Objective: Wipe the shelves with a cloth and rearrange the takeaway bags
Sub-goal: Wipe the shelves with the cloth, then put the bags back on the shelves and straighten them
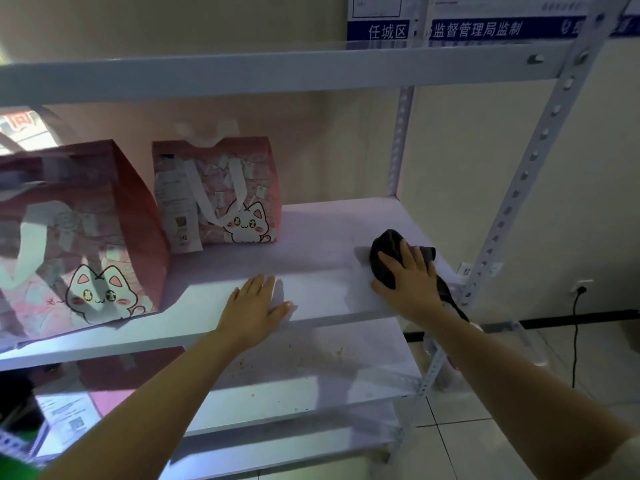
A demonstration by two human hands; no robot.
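Observation:
A dark cloth [386, 249] lies on the right part of the white middle shelf [322, 261]. My right hand [408, 282] presses flat on it, fingers straight. Flat on the shelf's front edge near the middle rests my left hand [256, 304], holding nothing. Two pink takeaway bags with a white cat print stand on the shelf's left side: a large one [76, 244] at the front left and a smaller one [221, 192] behind it towards the wall.
The shelf below [311, 368] carries crumbs and another pink bag [114, 379] at its left. A grey upper shelf rail [242, 74] runs overhead. Perforated metal posts [530, 174] stand at the right. A wall socket with a black cable [576, 296] sits low right.

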